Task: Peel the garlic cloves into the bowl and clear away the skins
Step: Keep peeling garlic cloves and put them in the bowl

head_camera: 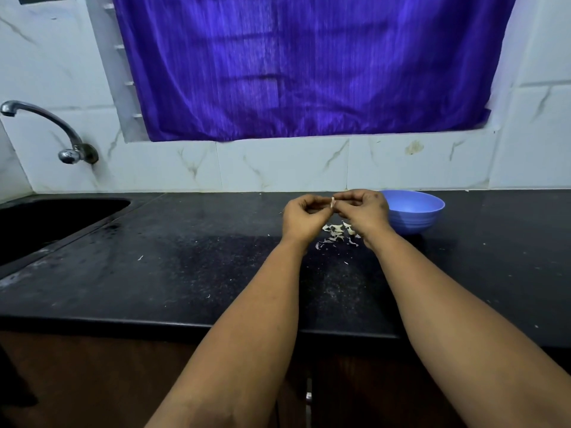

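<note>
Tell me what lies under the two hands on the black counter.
Under the left hand and right hand, a scatter of pale garlic skins lies on the black counter. The hands hide part of it.

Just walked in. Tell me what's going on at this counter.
A person is peeling garlic over a black counter. The left hand and the right hand together pinch one small clove, held up between their fingertips. A scatter of skins lies on the counter under the hands. A blue bowl sits just beyond the right hand; what it holds cannot be seen. The skins have not been cleared.
</note>
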Tool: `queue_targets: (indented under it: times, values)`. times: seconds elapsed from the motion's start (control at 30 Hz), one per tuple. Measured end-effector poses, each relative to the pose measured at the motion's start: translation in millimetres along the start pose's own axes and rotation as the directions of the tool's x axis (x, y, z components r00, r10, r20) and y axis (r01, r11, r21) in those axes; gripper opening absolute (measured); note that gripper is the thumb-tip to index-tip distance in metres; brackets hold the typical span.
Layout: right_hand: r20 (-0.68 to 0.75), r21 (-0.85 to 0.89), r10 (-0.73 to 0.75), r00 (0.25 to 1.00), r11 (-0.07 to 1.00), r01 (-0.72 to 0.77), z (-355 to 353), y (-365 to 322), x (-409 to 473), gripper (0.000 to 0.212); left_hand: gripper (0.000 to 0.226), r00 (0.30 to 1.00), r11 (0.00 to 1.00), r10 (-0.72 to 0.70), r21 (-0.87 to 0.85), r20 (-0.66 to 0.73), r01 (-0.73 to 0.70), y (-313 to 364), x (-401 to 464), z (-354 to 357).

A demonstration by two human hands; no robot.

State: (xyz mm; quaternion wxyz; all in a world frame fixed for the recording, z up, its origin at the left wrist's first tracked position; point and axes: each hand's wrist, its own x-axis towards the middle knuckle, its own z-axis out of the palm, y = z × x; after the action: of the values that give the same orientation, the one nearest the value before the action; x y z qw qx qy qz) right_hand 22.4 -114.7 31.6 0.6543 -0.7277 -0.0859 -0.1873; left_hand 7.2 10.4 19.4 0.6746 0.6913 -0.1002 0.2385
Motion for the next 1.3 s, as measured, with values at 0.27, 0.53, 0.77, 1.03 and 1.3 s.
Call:
queue_targets:
  times: [0.27,0.53,0.77,1.03,1.3]
  values:
    - [0.080,-0.048,-0.068,0.994,0.996,0.072,-0.1,-3.5,-4.7,0.017,0.015,0.997,0.992,-0.073,-0.105,0.003,0.073,-3.9,1.5,-1.1]
    - [0.052,-0.038,-0.042,0.998,0.998,0.044,-0.6,-4.2,-4.8,0.025,0.014,0.997,0.994,-0.077,-0.083,0.010,0.077,-5.4,3.2,-0.8]
    - [0.055,-0.095,-0.072,0.996,0.992,0.077,-1.1,-3.4,-5.2,0.022,0.014,0.998,0.998,-0.061,0.000,0.002,0.061,-6.8,5.3,0.1]
    - [0.086,-0.250,-0.163,0.983,0.951,0.180,-0.2,-3.5,-3.8,0.025,0.013,0.999,0.994,-0.030,0.105,-0.023,0.032,-5.4,4.6,-0.5]
    - [0.047,-0.246,-0.208,0.977,0.946,0.213,2.7,-3.4,-5.7,0.022,0.011,1.000,0.991,-0.015,0.132,-0.026,0.019,-4.5,2.4,0.9]
